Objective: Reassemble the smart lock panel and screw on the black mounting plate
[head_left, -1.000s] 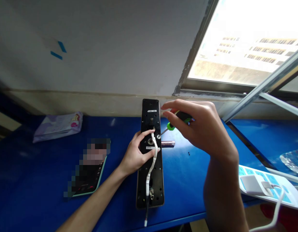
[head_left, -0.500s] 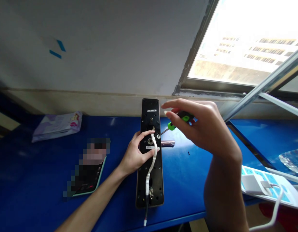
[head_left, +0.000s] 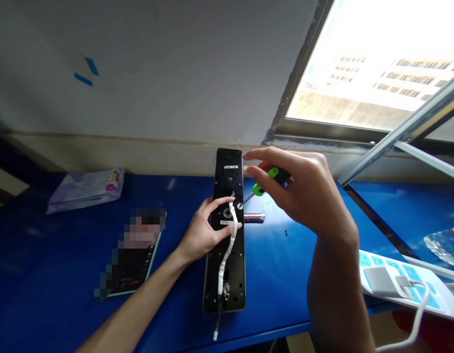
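Observation:
A long black door lock panel (head_left: 234, 274) lies with its screw-hole side up on the blue table. My left hand (head_left: 201, 230) grips it around the middle, fingers and thumb reaching over its face. Beneath those fingertips runs a white-wrapped cable (head_left: 226, 260), its small plug hanging past the panel's near end. In my right hand (head_left: 308, 191) is a green and black screwdriver (head_left: 259, 189), held at a slant. Its tip meets a round white spot (head_left: 240, 206) on the panel's right edge; whether a screw sits there I cannot tell.
A small dark screw (head_left: 286, 233) lies right of the panel, and a shiny pinkish tube (head_left: 254, 217) pokes out beside it. A phone (head_left: 138, 264) and a lilac packet (head_left: 87, 190) are at left. A power strip (head_left: 433, 289) with a white charger and metal bars stand at right.
My right hand and the screwdriver handle have turned slightly, while the tip stays at the same spot. The whole view has shifted a little; my left hand keeps its grip.

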A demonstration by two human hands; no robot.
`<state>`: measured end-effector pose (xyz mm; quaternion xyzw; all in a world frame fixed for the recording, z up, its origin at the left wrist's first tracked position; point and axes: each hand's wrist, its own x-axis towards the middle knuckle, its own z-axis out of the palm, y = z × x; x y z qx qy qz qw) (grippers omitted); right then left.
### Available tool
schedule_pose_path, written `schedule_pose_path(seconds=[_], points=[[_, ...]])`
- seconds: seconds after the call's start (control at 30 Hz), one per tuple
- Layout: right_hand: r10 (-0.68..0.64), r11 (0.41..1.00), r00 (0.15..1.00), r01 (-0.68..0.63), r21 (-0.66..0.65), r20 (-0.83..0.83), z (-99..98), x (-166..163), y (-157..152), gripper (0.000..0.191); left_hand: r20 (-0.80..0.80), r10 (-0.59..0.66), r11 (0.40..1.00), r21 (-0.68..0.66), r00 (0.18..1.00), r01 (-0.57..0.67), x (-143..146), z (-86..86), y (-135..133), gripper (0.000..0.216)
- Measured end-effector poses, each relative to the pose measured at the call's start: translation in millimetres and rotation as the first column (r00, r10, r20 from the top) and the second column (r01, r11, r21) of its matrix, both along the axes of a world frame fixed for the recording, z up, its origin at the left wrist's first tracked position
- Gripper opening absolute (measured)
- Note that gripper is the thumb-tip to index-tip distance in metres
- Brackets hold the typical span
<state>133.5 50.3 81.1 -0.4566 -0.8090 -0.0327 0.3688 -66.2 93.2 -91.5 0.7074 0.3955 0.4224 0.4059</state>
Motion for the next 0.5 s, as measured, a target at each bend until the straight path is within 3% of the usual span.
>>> schedule_pose_path(seconds=[0.13,0.2,0.33,0.4,0.5], points=[[0.043,0.999,0.999,-0.043,-0.012,0.003,0.0,1.7,-1.8,0.045,0.001,-0.012,1.0,0.004,1.0,0.012,-1.5,-3.9,3.6,0.061],[0.068,0.998,0.998,-0.068,-0.016,-0.005,0.0,1.1,-1.9,0.048,0.01,-0.013,1.0,0.001,1.0,0.013,-2.3,-6.0,4.7,0.061],[-0.013,1.0,1.0,0.013,0.014,0.0,-1.1,-0.7,1.2,0.018,0.002,-0.006,1.0,-0.001,1.0,0.006,-3.2,-4.7,5.2,0.06],[-0.056,0.998,0.998,0.057,0.031,-0.013,-1.8,-0.2,3.4,0.02,-0.011,0.003,1.0,0.004,1.0,-0.002,-3.4,-1.2,4.9,0.06],[-0.019,1.0,1.0,0.019,-0.004,-0.021,-2.3,2.7,5.4,0.018,-0.011,0.016,1.0,0.005,1.0,-0.016,-3.9,3.1,5.4,0.06]])
